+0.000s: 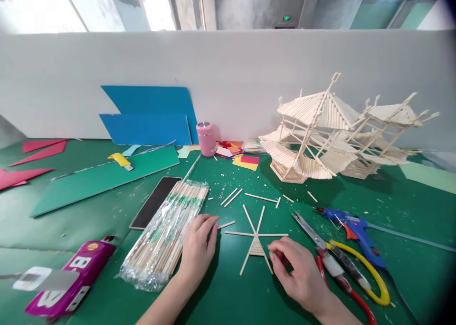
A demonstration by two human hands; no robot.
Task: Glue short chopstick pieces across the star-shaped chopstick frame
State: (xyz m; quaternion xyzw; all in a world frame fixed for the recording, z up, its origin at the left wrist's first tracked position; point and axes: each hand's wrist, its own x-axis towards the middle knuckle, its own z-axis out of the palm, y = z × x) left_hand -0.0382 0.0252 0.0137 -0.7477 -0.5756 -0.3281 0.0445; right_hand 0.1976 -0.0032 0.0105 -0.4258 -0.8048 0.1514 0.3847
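Note:
A six-armed star of thin wooden sticks (256,235) lies flat on the green table, with short sticks filling part of its lower wedge. My right hand (297,272) is at the star's lower right arm, thumb and fingertips curled close together; what they pinch, if anything, is too small to name. My left hand (200,244) rests by the right edge of a plastic-wrapped bundle of sticks (166,230), fingers bent. A short stick (227,224) lies just right of its fingertips; whether it is held is unclear. Loose sticks (261,197) lie above the star.
Pliers with red handles (331,263), yellow-handled scissors (379,287) and a blue glue gun (356,225) lie at right. A stick-built pavilion model (320,135) stands behind. Left are a dark phone (153,204), purple power strip (76,277) and yellow cutter (121,160). A pink cup (206,139) stands behind.

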